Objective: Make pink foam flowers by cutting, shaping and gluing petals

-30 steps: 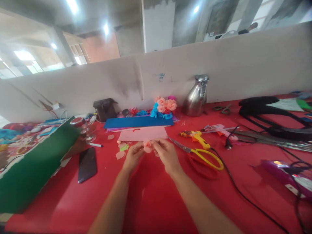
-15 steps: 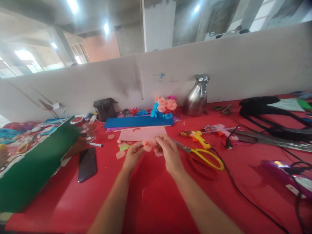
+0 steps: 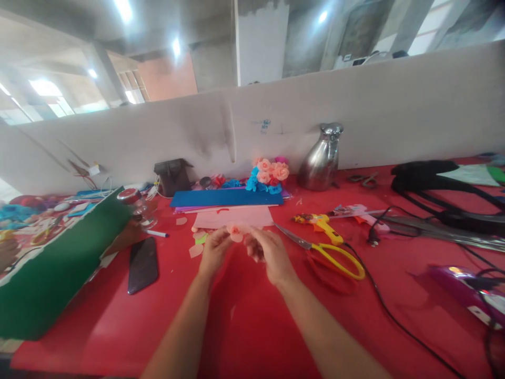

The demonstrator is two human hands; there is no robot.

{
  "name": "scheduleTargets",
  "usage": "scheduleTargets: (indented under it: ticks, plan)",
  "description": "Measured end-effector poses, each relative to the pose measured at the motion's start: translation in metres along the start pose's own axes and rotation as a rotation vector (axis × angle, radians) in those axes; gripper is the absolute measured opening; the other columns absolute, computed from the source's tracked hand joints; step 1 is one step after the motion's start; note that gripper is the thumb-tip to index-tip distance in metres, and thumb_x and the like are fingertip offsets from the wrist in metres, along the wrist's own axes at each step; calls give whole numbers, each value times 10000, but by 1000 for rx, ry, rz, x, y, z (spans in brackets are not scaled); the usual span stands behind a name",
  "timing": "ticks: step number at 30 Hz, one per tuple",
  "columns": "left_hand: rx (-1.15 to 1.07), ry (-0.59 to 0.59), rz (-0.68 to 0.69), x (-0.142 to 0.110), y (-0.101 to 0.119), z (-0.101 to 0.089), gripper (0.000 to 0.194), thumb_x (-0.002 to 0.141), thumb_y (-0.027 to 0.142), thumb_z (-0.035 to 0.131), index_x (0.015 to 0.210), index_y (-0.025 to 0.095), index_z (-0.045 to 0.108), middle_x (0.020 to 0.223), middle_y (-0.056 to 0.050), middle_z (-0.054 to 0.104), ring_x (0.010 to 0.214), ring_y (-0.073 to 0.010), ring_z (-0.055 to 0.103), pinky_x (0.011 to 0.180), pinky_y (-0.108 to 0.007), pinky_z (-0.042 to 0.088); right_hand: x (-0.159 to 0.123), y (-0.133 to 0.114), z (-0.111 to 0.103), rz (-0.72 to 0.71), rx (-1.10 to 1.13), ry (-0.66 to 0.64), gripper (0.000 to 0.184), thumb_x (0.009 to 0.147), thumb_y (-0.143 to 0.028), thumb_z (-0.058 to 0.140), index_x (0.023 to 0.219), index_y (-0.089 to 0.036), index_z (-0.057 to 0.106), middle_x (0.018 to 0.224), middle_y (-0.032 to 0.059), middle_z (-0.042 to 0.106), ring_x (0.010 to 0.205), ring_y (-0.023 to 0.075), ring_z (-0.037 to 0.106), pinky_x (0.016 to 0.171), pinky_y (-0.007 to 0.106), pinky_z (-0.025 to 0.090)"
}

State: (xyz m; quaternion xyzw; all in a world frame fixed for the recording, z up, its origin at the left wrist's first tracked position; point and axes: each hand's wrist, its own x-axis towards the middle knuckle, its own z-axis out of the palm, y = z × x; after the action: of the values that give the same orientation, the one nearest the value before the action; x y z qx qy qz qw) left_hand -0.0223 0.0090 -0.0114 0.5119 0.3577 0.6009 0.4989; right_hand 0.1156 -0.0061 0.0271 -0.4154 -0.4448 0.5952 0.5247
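Over the last half second the right hand (image 3: 270,257) had brought its fingertips lower and inward toward the small peach flower (image 3: 235,232), which had shifted slightly leftward and hung above the red worktop (image 3: 252,326), nearer its far edge than its near one. The left hand (image 3: 215,253) pinched the flower's left side between narrowed thumb and fingers, while the right's index finger stretched inward above curled fingers, its hold on any petal impossible to tell. Toward the far edge lay a pink sheet (image 3: 232,217), and rightward, yellow-handled scissors (image 3: 309,245).
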Motion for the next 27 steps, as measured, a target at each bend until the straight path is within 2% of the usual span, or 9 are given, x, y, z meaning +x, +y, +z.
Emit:
scheduleTargets:
  ticks: [2, 4, 8, 12, 15, 18, 20, 22, 27]
  plan:
    - [-2, 6, -13, 0, 2, 0, 186, 729, 291, 664, 875, 183, 700, 873, -37, 687, 851, -184, 604, 819, -299, 437, -2, 1, 3, 60, -41, -93, 387, 731, -512, 578, 622, -146, 638, 434, -14, 536, 351, 61, 386, 376, 203, 233]
    - [-5, 13, -25, -1, 4, 1, 183, 727, 312, 666, 847, 178, 700, 847, -37, 684, 845, -186, 605, 809, -296, 442, -3, 1, 5, 68, -53, -123, 353, 720, -493, 602, 661, -149, 654, 431, -25, 530, 353, 59, 379, 377, 200, 230]
    - [-13, 6, -21, -1, 8, 4, 172, 718, 312, 676, 813, 170, 696, 817, -35, 681, 841, -187, 606, 824, -307, 441, -3, 1, 8, 16, -9, -104, 289, 697, -428, 647, 598, -160, 608, 421, -55, 468, 377, 55, 351, 379, 197, 240]
    - [-12, 11, -11, -1, 8, 4, 157, 726, 293, 669, 823, 172, 694, 830, -32, 684, 834, -177, 607, 835, -304, 431, -2, 2, 4, -37, 3, -96, 263, 736, -399, 606, 621, -162, 611, 445, -49, 474, 400, 61, 365, 398, 202, 252]
    - [-33, 36, -3, 1, 3, 2, 151, 713, 283, 679, 816, 174, 688, 831, -26, 685, 824, -167, 604, 832, -299, 427, 0, 4, 1, -84, -32, -30, 268, 757, -388, 570, 606, -168, 590, 466, -45, 475, 415, 67, 367, 411, 210, 256]
    - [-64, 78, -28, 2, -4, 1, 136, 689, 263, 699, 778, 164, 674, 790, -20, 676, 787, -149, 596, 806, -286, 431, 5, 10, -1, -139, -170, 49, 180, 738, -328, 574, 641, -177, 592, 550, -31, 544, 485, 88, 446, 467, 219, 323]
    - [-96, 105, -74, 2, -6, 2, 141, 669, 249, 718, 760, 156, 664, 756, -11, 663, 746, -133, 589, 777, -271, 436, 8, 15, -1, -208, -307, 67, 110, 713, -287, 591, 731, -182, 619, 701, -2, 632, 610, 118, 540, 556, 236, 392]
    - [-151, 124, -126, 1, -5, 6, 159, 647, 242, 738, 753, 155, 658, 741, -3, 654, 722, -121, 586, 754, -259, 441, 10, 20, -1, -264, -430, 55, 161, 705, -277, 603, 838, -189, 627, 844, 24, 671, 728, 148, 591, 635, 260, 430]
    - [-303, 140, -205, -3, 1, 17, 195, 616, 229, 762, 769, 167, 659, 779, -2, 662, 752, -119, 601, 759, -245, 447, 10, 24, -3, -276, -645, 72, 226, 740, -266, 583, 959, -222, 614, 870, 28, 702, 691, 161, 620, 650, 289, 447]
